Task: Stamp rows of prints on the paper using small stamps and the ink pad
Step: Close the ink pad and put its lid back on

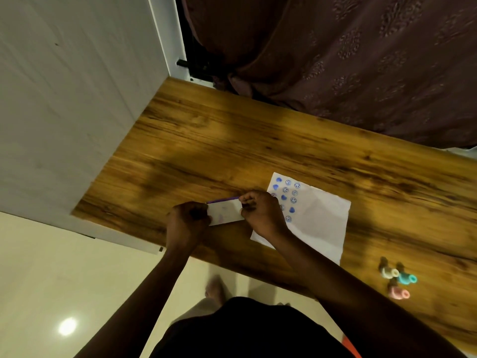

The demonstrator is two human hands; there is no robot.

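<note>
I am seeing the fingers of my right hand (260, 211) pinching the right end of a flat white ink pad case with a purple edge (225, 211), and my left hand (187, 218) is curling closed around its left end. The case is lying on the brown wooden table (232, 140). At 3 o'clock from the case, partly under my right wrist, a white creased paper sheet (316, 218) is showing blue heart and smiley prints. At 4 o'clock, well apart, three small stamps (397, 280), cream, teal and pink, are lying together, blurred.
</note>
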